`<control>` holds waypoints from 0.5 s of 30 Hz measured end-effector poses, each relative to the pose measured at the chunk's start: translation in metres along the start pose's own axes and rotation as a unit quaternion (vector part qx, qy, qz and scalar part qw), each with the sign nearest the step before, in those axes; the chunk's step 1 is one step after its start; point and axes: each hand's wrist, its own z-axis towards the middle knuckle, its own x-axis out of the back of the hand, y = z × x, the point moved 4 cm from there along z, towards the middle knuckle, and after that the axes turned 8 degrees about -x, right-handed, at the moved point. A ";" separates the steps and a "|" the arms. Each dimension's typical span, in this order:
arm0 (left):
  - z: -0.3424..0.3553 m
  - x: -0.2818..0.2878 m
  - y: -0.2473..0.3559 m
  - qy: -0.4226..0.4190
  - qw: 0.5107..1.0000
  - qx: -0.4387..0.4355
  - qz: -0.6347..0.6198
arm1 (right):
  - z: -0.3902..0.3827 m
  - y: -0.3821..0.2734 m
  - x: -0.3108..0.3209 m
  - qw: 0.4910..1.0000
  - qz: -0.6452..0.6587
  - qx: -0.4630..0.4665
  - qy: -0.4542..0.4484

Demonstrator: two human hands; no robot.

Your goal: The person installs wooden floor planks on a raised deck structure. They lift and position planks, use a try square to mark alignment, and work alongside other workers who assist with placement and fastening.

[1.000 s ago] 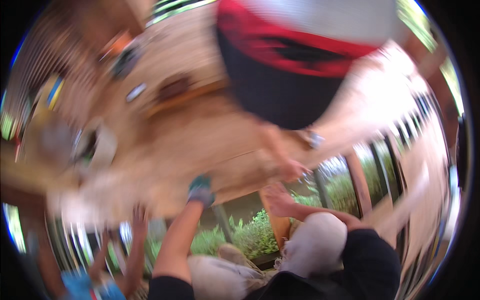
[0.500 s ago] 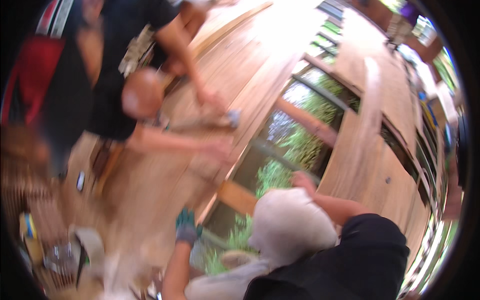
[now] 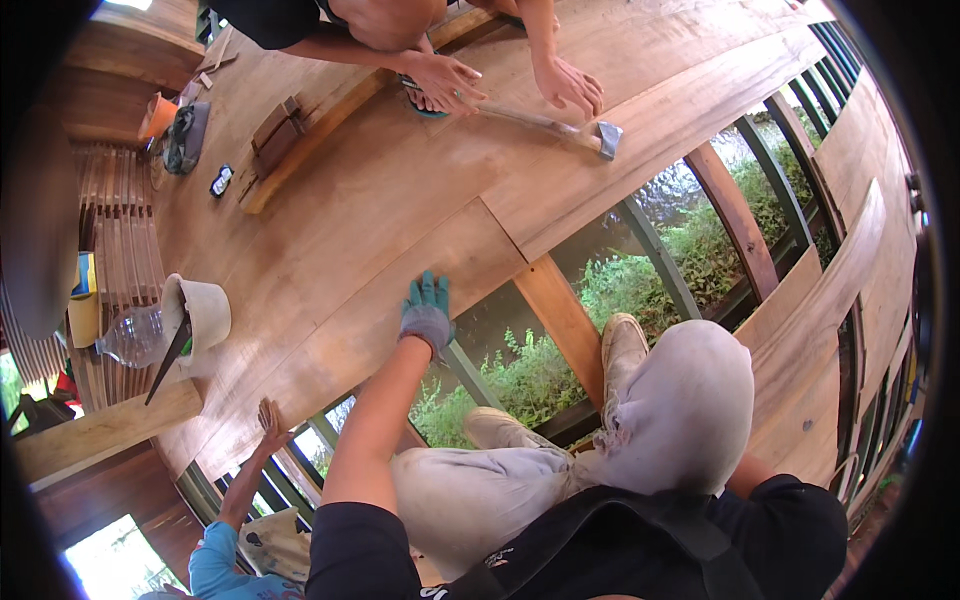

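My left hand [image 3: 427, 315], in a green and grey work glove, lies flat with fingers spread on a wooden floorboard [image 3: 400, 270], close to its open edge. My right hand is hidden behind my raised knee [image 3: 685, 410]; only a bit of that forearm shows. Across the boards, a co-worker's bare hand [image 3: 445, 80] is at the handle end of a hammer [image 3: 545, 122] with a wooden handle and grey metal head. The co-worker's other hand [image 3: 570, 88] hovers by the handle near the head.
Beside the boards, open gaps between joists [image 3: 565, 325] show plants and water below; my shoes [image 3: 622, 350] rest there. Loose planks [image 3: 800, 350] lie at right. At left stand a white bucket [image 3: 208, 310] and a clear bottle [image 3: 135, 335]. Another person's hand [image 3: 270, 425] touches the boards.
My view has turned, so the co-worker now appears higher up. My right hand, blurred beyond the knee before, is now hidden. My left hand stays flat on the boards.
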 end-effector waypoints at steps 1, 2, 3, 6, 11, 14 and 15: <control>0.005 0.007 -0.002 0.001 0.999 -0.011 -0.033 | 0.003 0.000 0.002 1.000 -0.003 0.002 -0.003; 0.007 0.018 -0.008 0.003 0.998 -0.017 -0.062 | 0.006 -0.003 0.000 1.000 -0.004 0.007 -0.006; 0.017 0.029 -0.007 0.008 0.995 -0.036 -0.091 | 0.008 0.000 0.000 1.000 -0.005 0.005 -0.005; 0.025 0.050 -0.003 0.065 0.980 -0.049 -0.180 | 0.003 0.004 -0.002 1.000 -0.019 0.013 -0.014; 0.002 0.040 0.051 -0.078 0.939 -0.033 -0.334 | -0.008 0.024 -0.010 0.997 -0.060 -0.031 -0.037; -0.004 0.003 0.034 -0.033 0.947 -0.085 -0.307 | 0.001 -0.005 0.049 0.993 -0.064 -0.033 -0.089; -0.023 0.024 0.055 -0.044 0.942 -0.084 -0.323 | 0.001 -0.003 0.042 0.989 -0.058 -0.068 -0.119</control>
